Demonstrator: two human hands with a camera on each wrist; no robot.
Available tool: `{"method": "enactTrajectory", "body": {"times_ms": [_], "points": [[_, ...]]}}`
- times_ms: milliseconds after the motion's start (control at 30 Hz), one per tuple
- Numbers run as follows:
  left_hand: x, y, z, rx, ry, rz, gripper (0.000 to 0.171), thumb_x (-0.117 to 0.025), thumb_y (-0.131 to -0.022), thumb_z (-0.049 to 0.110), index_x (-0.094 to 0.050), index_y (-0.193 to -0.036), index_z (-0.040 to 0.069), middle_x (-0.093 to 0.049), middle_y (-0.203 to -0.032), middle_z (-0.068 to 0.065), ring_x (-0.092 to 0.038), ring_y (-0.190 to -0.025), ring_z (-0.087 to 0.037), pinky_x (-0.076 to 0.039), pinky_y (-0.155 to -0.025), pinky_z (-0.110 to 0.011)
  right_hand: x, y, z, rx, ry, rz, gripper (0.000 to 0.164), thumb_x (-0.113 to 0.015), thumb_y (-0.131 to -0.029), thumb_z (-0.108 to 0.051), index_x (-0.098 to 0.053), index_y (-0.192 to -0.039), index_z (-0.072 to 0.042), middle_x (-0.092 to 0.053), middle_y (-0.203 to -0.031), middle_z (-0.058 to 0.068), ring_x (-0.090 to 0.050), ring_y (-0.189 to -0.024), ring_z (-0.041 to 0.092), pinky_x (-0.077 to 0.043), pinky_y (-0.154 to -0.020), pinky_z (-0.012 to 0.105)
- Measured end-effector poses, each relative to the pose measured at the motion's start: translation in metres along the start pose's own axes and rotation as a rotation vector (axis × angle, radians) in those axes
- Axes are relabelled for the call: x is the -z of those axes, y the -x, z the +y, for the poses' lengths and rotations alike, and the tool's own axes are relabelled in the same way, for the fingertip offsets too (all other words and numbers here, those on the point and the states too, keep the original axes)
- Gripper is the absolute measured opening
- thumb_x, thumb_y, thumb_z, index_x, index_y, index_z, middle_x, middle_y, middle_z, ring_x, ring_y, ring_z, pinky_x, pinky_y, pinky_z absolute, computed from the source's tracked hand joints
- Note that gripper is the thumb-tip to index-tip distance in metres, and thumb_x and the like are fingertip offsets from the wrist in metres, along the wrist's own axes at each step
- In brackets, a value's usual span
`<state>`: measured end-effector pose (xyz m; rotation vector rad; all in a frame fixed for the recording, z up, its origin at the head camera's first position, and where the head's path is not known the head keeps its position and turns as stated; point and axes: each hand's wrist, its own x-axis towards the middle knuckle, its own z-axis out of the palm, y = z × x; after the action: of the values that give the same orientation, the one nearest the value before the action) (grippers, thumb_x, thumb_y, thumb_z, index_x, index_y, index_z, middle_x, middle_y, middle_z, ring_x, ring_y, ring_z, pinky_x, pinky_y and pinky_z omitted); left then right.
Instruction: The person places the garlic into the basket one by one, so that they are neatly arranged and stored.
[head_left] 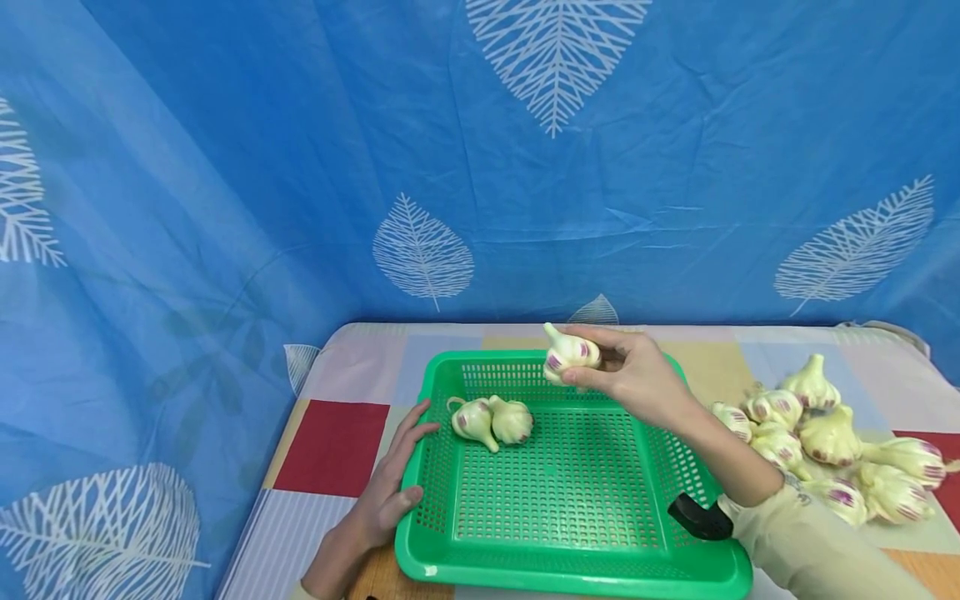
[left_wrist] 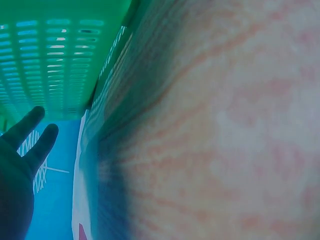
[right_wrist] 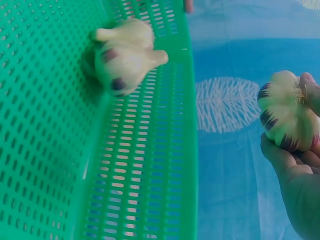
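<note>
A garlic bulb (head_left: 572, 353) with purple streaks is pinched between the thumb and fingers of my right hand (head_left: 637, 375), above the far side of a green plastic basket (head_left: 555, 575). The right wrist view shows the same held bulb (right_wrist: 287, 112), its root end turned toward the thumb. Two more garlic bulbs (head_left: 512, 421) lie against each other inside the basket, at its left. Along the basket's left rim rests my left hand (head_left: 390, 483), its fingers spread and fairly straight. In the left wrist view two of its fingers (left_wrist: 40, 145) show beside the basket wall.
To the right of the basket, several garlic bulbs (head_left: 830, 437) lie in a pile on the checked tablecloth (head_left: 330, 446). A blue curtain (head_left: 480, 167) with white leaf prints hangs behind and left of the table. A black strap device (head_left: 701, 517) sits at the right wrist.
</note>
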<state>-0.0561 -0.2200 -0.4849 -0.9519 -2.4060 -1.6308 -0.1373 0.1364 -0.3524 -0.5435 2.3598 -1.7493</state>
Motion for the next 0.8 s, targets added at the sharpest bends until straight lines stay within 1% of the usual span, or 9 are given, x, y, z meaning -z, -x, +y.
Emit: {"method": "enactTrajectory", "body": {"times_ms": [100, 200, 267, 367, 433, 500, 633, 800], "points": [[0.0, 0.0, 0.001, 0.009, 0.009, -0.001, 0.066, -0.042, -0.097, 0.035, -0.035, -0.149, -0.004, -0.012, -0.165, -0.017, -0.022, -0.144, -0.039, -0.053, -0.093, -0.041, -0.004, -0.001, 0.004, -0.032, -0.015, -0.018, 0.057, -0.08, -0.087, -0.017, -0.06, -0.14, -0.008, -0.066, -0.118, 0.017, -0.07, -0.095, 0.024, -0.058, -0.072, 0.031], [0.001, -0.001, 0.002, 0.021, 0.014, 0.0, 0.065, -0.042, -0.095, 0.033, -0.036, -0.149, -0.003, -0.012, -0.165, -0.017, -0.022, -0.144, -0.039, -0.053, -0.093, -0.041, -0.012, -0.005, 0.012, -0.054, -0.022, -0.05, 0.057, -0.08, -0.087, -0.013, -0.06, -0.138, -0.001, -0.066, -0.118, 0.019, -0.069, -0.097, 0.024, -0.058, -0.075, 0.031], [0.001, -0.001, 0.002, 0.026, 0.013, 0.0, 0.065, -0.043, -0.095, 0.032, -0.036, -0.149, -0.003, -0.012, -0.164, -0.018, -0.022, -0.144, -0.039, -0.053, -0.093, -0.04, -0.018, -0.008, 0.018, -0.069, 0.004, -0.077, 0.057, -0.08, -0.087, -0.014, -0.06, -0.137, 0.001, -0.068, -0.114, 0.017, -0.07, -0.095, 0.023, -0.058, -0.074, 0.032], [0.0, -0.001, 0.002, 0.031, 0.013, -0.003, 0.065, -0.043, -0.095, 0.032, -0.036, -0.149, -0.003, -0.013, -0.165, -0.017, -0.022, -0.144, -0.039, -0.053, -0.093, -0.04, -0.024, -0.011, 0.029, -0.074, 0.067, -0.132, 0.057, -0.081, -0.086, -0.016, -0.06, -0.136, 0.003, -0.07, -0.107, 0.013, -0.069, -0.089, 0.021, -0.058, -0.071, 0.036], [-0.001, 0.0, 0.002, 0.034, 0.015, -0.006, 0.065, -0.043, -0.095, 0.032, -0.036, -0.149, -0.002, -0.012, -0.165, -0.016, -0.022, -0.144, -0.038, -0.053, -0.092, -0.04, -0.027, -0.012, 0.035, -0.088, 0.127, -0.171, 0.057, -0.081, -0.086, -0.016, -0.06, -0.135, 0.003, -0.07, -0.1, 0.01, -0.067, -0.083, 0.02, -0.057, -0.067, 0.037], [-0.001, 0.0, 0.002, 0.033, 0.015, -0.007, 0.065, -0.043, -0.095, 0.033, -0.036, -0.149, -0.002, -0.012, -0.165, -0.016, -0.022, -0.144, -0.038, -0.053, -0.092, -0.04, -0.028, -0.013, 0.041, -0.1, 0.173, -0.218, 0.058, -0.082, -0.085, -0.015, -0.06, -0.135, 0.003, -0.069, -0.098, 0.007, -0.065, -0.079, 0.019, -0.056, -0.064, 0.036], [0.0, 0.0, 0.002, 0.023, 0.018, -0.001, 0.065, -0.043, -0.096, 0.034, -0.036, -0.149, -0.003, -0.012, -0.165, -0.017, -0.022, -0.144, -0.039, -0.054, -0.092, -0.04, -0.03, -0.015, 0.048, -0.119, 0.267, -0.292, 0.058, -0.083, -0.082, -0.011, -0.061, -0.134, 0.002, -0.068, -0.099, 0.005, -0.063, -0.078, 0.017, -0.054, -0.063, 0.033], [0.001, 0.0, 0.002, 0.019, 0.012, 0.0, 0.065, -0.042, -0.096, 0.035, -0.036, -0.149, -0.003, -0.012, -0.165, -0.017, -0.021, -0.145, -0.04, -0.053, -0.093, -0.041, -0.034, -0.02, 0.058, -0.114, 0.366, -0.367, 0.057, -0.085, -0.078, -0.005, -0.063, -0.13, 0.005, -0.069, -0.104, 0.007, -0.063, -0.077, 0.012, -0.053, -0.064, 0.029]]}}
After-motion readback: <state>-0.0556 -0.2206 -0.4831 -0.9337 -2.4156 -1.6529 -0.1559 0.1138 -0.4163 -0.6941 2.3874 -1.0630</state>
